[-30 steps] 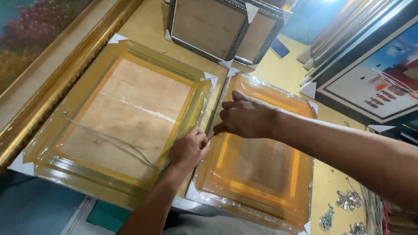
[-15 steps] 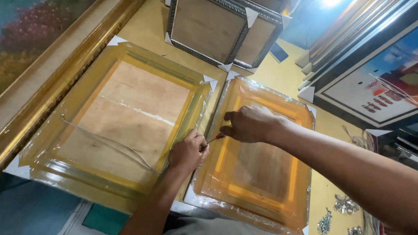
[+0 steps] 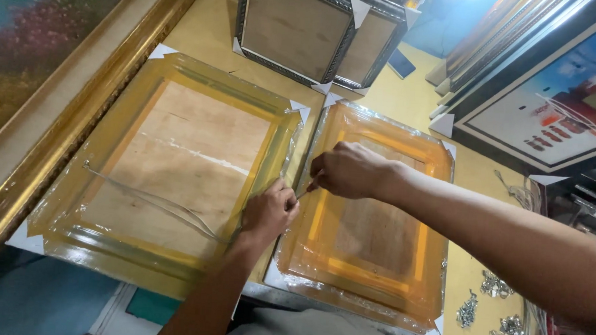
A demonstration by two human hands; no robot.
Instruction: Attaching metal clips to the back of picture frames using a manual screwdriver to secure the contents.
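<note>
Two picture frames lie face down on a yellow table (image 3: 478,175), both wrapped in clear plastic film. The larger frame (image 3: 171,162) is on the left, the smaller orange-toned frame (image 3: 375,238) on the right. A thin wire (image 3: 149,201) runs across the back of the larger frame to its right edge. My left hand (image 3: 269,210) is closed at that right edge, where the wire ends. My right hand (image 3: 345,169) is closed just beside it, over the left rail of the smaller frame, pinching something thin that I cannot make out.
Two grey-framed pictures (image 3: 304,27) lie face down at the back of the table. A large gilt-framed painting (image 3: 54,76) runs along the left. More framed pictures (image 3: 549,98) lean at the right. Small metal hardware pieces (image 3: 493,303) lie scattered at the table's right front.
My right hand has shifted slightly down toward my left hand, and the two now work close together at the gap between the frames. The frames have not moved.
</note>
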